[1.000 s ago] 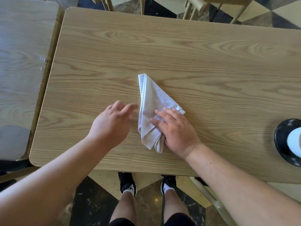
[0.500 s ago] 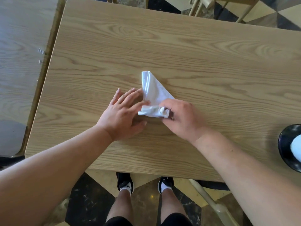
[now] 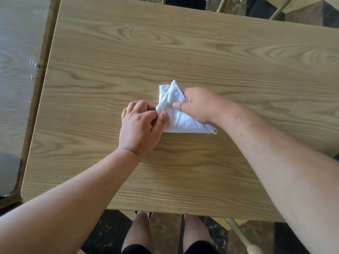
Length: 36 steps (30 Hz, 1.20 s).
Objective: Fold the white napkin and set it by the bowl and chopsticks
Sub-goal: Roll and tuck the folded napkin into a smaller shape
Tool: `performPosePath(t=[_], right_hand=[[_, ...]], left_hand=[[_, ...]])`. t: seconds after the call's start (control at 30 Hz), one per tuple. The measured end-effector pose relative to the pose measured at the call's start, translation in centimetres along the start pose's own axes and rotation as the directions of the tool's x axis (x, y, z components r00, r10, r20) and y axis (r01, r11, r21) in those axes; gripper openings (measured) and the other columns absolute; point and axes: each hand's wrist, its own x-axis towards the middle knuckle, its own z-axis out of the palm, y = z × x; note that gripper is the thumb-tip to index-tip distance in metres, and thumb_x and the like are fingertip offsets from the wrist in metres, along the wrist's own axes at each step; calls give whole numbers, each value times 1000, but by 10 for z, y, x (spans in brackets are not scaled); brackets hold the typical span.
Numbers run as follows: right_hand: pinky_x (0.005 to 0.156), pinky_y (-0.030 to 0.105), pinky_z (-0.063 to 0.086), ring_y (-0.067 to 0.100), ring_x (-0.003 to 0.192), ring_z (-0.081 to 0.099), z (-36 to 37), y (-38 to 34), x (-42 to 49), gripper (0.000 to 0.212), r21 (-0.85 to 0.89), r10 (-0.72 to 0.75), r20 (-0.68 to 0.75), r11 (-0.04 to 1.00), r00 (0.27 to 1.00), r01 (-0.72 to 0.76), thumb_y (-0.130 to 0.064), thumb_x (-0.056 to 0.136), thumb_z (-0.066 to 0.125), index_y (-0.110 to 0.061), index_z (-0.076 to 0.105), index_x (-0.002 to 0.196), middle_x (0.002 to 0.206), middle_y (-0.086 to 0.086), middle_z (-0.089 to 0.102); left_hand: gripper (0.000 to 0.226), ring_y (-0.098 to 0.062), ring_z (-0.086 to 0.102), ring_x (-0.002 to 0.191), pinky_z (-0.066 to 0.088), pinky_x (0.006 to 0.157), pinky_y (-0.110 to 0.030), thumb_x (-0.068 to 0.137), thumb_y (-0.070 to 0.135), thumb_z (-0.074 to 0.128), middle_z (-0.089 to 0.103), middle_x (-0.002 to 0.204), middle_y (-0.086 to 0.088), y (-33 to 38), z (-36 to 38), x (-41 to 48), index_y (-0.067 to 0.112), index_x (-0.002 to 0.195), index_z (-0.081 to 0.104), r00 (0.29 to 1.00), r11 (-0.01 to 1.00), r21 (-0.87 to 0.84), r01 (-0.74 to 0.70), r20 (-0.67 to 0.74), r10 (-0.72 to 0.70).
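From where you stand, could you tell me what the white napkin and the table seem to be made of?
The white napkin looks like woven cloth, matte: it creases softly and shows a stitched hem along its edge. The table looks like wood or a wood-grain laminate, smooth with a low sheen; the even printed-looking grain leaves that open.

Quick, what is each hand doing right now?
Left hand: closed, pinching the left edge of the white napkin.
Right hand: closed, gripping the napkin's upper part.
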Motion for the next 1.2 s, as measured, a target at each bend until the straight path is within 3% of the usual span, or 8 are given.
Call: performPosePath(t=[0.13, 0.4, 0.47, 0.63, 0.73, 0.83, 1.0, 1.2], right_hand=[[56, 35, 28, 17, 69, 50, 0, -10, 3, 38, -182, 35, 1, 983, 999, -34, -44, 104, 56, -22, 43, 77, 79, -6, 54], [62, 37, 35, 31, 77, 52, 37, -11, -5, 34, -134, 13, -434, 988, 901, -78, -47, 99, 65, -19, 48, 91, 81, -2, 59], [64, 39, 40, 33, 81, 56, 45, -6, -6, 29, -115, -47, -543, 993, 839, -18, -41, 99, 65, -15, 54, 94, 86, 2, 64], [97, 45, 47, 40, 101, 64, 56, 15, -27, 20, -228, -271, -784, 962, 558, 148, -19, 96, 61, -9, 68, 112, 106, 9, 69], [113, 52, 43, 43, 128, 58, 82, 14, -46, 39, -289, -344, -727, 938, 594, 190, -17, 99, 58, -3, 63, 135, 134, 17, 65], [125, 59, 27, 39, 154, 36, 112, 19, -52, 56, -327, -344, -596, 929, 726, 171, -24, 104, 48, -5, 44, 156, 161, 15, 46], [131, 54, 8, 35, 161, 18, 121, 42, -55, 62, -409, -253, -506, 912, 825, 28, -45, 111, 32, -17, 26, 165, 174, 3, 23], [132, 53, 10, 30, 162, 12, 109, 70, -61, 61, -344, -145, -570, 936, 809, -74, -42, 113, 26, -13, 22, 166, 175, 4, 18]], left_hand=[[41, -32, 54, 99, 36, 93, -39, 102, 42, 58, 63, 99, 0, 3, 3, -6, 15, 72, 61, 1000, 995, 95, -17, 1, 17], [26, -29, 53, 104, 34, 96, -38, 100, 41, 63, 64, 99, 1, 7, 5, -7, 18, 92, 59, 1000, 990, 141, -5, 17, 2], [25, -28, 52, 103, 35, 96, -39, 99, 40, 66, 64, 99, 1, 7, 5, -8, 17, 93, 59, 1000, 991, 136, -13, 2, 13], [27, -30, 55, 102, 36, 94, -39, 97, 40, 70, 65, 98, 0, 7, 5, -8, 16, 94, 59, 1000, 989, 144, -25, -14, 27], [27, -31, 56, 102, 36, 93, -40, 98, 42, 68, 65, 99, 0, 8, 4, -8, 16, 94, 60, 999, 989, 145, -37, -13, 39], [26, -34, 57, 103, 35, 94, -40, 98, 43, 64, 65, 101, -2, 8, 3, -8, 17, 94, 59, 999, 988, 149, -34, 12, 33], [26, -34, 56, 106, 35, 95, -41, 97, 43, 64, 64, 102, -2, 9, 2, -7, 17, 94, 58, 999, 987, 159, -35, 33, 30], [27, -35, 56, 107, 35, 95, -42, 98, 42, 64, 63, 101, -3, 11, 2, -7, 17, 94, 58, 1000, 984, 176, -19, 22, 15]])
